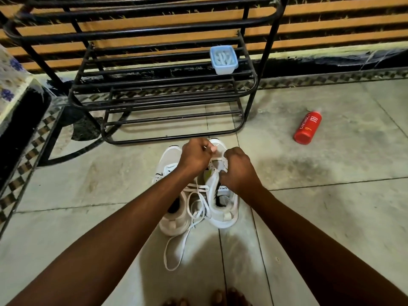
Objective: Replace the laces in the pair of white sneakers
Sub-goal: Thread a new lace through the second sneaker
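On the pale tiled floor [331, 195], just in front of a black metal shoe rack [167, 102], a pair of white sneakers stands side by side with the toes pointing toward the rack and the heels toward the person. The right sneaker [223, 208] has both hands working over its lacing area; the left sneaker [174, 215] sits touching or nearly touching it, partly covered by the left forearm. A white lace [176, 250] crosses between the two shoes near their openings and trails off the heel side in a long loose loop on the tiles. The left hand [195, 156] is curled into a pinch over the toe end of the right sneaker, its fingertips closed on what looks like a bit of lace. The right hand [237, 171] is curled as well, gripping the lace at the eyelets on the shoe's upper, so the two hands sit close together but apart. On a middle shelf of the rack rests a small light-blue plastic container [223, 60] with pale items inside that cannot be made out. Well to the right of the shoes a red bottle [307, 127] lies on its side on the floor. At the left edge stands a piece of furniture with a floral cover [10, 78]. Bare toes [227, 298] show at the bottom edge.
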